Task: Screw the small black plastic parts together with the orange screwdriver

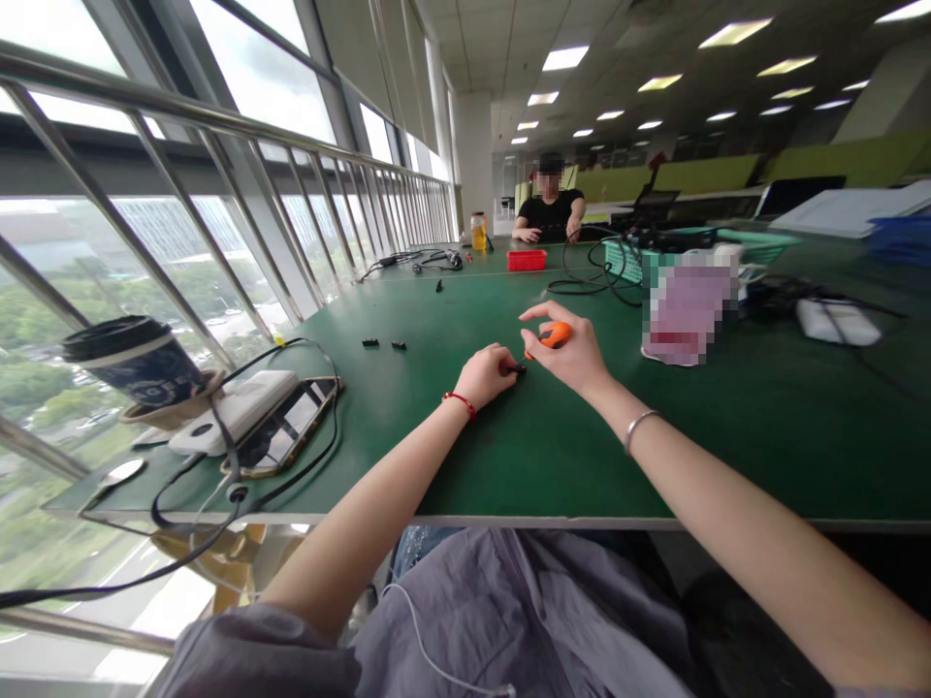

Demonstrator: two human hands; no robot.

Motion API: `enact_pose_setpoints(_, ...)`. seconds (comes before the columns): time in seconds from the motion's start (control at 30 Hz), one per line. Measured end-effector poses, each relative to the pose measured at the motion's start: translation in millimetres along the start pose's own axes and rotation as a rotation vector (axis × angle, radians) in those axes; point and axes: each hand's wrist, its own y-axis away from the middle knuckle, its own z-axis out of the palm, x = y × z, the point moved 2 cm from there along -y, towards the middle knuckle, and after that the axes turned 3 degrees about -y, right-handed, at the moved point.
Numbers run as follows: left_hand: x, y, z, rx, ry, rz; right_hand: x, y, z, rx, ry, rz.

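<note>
An orange-handled screwdriver (557, 335) is in my right hand (574, 357), its thin shaft slanting down to the left. The thumb and fingers of that hand curl about the handle. My left hand (489, 376), with a red string bracelet at the wrist, is closed on a small black piece (519, 368) at the tabletop. The screwdriver's tip meets or lies close to that piece; the fingers hide the exact contact. Two similar small black pieces (370, 342) lie on the green table (407, 407) to the left, and another small black part (438, 286) is farther back.
On the left are a paper cup (135, 364), a white power bank (233, 412), a phone (283, 427) and loose cables. At right stand a pink phone (688, 305) and a green basket (624, 260). A red tray (527, 260) and a seated person (551, 208) are across the table.
</note>
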Motion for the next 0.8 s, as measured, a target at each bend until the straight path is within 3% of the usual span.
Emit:
enact_pose_setpoints(0.3,-1.0,-1.7,-0.7,0.011,0.032,0.011,3.7,-2.5,-1.5,0.102,0.017,-0.010)
enact_pose_setpoints(0.5,-0.5,-0.4,-0.4,0.014,0.041,0.000,-0.5,-1.9,-3.5,0.033,0.073,0.049)
enact_pose_setpoints(0.8,0.9,-0.4,-1.1,0.019,0.033,0.001,4.7,-2.4,-1.3,0.067,0.018,-0.063)
